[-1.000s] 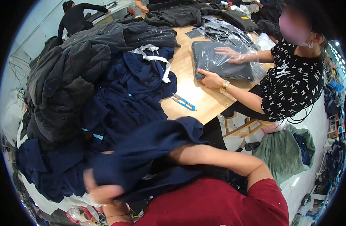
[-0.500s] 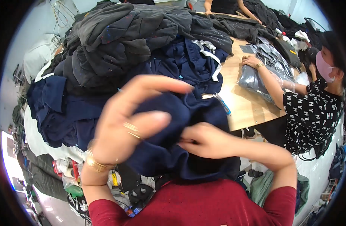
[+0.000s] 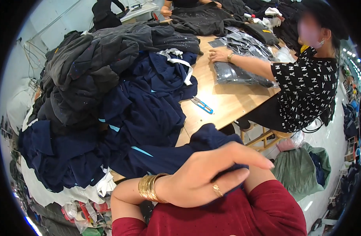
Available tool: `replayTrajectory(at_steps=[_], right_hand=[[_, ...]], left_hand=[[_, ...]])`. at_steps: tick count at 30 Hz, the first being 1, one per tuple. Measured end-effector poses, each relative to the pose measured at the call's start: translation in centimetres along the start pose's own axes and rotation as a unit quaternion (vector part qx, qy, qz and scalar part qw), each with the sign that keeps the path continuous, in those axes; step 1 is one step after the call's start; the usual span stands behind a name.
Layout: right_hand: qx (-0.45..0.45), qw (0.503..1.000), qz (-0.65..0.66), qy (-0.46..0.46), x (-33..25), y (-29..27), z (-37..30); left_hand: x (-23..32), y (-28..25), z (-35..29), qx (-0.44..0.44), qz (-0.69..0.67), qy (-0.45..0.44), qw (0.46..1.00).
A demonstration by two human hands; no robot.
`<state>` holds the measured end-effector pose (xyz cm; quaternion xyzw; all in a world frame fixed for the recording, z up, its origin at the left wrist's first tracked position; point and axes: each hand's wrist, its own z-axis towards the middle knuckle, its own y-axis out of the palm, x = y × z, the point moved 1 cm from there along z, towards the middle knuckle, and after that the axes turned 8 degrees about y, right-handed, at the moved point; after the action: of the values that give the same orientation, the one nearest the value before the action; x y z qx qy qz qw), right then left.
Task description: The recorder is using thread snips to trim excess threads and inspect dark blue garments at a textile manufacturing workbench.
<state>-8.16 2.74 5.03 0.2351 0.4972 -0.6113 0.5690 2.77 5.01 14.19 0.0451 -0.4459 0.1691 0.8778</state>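
Observation:
My left hand point(image 3: 208, 173), with gold bangles and a ring, reaches across my front from the left. Its thumb and index finger curl around a bunched piece of navy garment point(image 3: 214, 135); the other fingers are hidden. Navy cloth shows between thumb and index finger and below the thumb. The garment stretches left along the table edge, with a light-blue strip point(image 3: 142, 151) on it. My right forearm point(image 3: 260, 176) comes from the lower right, and its hand is hidden behind my left hand and the cloth.
Navy garments point(image 3: 145, 102) and a mound of dark grey garments point(image 3: 82, 74) fill the left. Blue-handled thread snips point(image 3: 202, 105) lie on the wooden table point(image 3: 223, 104). At right, a masked co-worker point(image 3: 306, 82) rests a hand by a bagged garment point(image 3: 243, 74). Another person handles dark cloth behind.
My left hand has swung right and down, now over the navy cloth, hiding my right hand. The cloth is lower, near my lap. The view has shifted, showing more table.

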Motion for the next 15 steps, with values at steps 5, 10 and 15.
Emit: replayTrajectory(at_steps=[5,10,15], right_hand=[[0.017,0.997,-0.074,0.001,-0.3,-1.3,-2.7],[0.04,0.985,-0.169,0.006,-1.3,-4.3,-6.0],[0.046,0.967,-0.251,0.005,-1.4,-6.9,-9.5]], left_hand=[[-0.7,4.7,0.9,-0.066,-0.185,0.02,0.98],[-1.5,1.2,1.0,0.048,-0.119,-0.152,0.98],[-9.5,-7.1,-7.2,0.43,-0.108,-0.226,0.867]])
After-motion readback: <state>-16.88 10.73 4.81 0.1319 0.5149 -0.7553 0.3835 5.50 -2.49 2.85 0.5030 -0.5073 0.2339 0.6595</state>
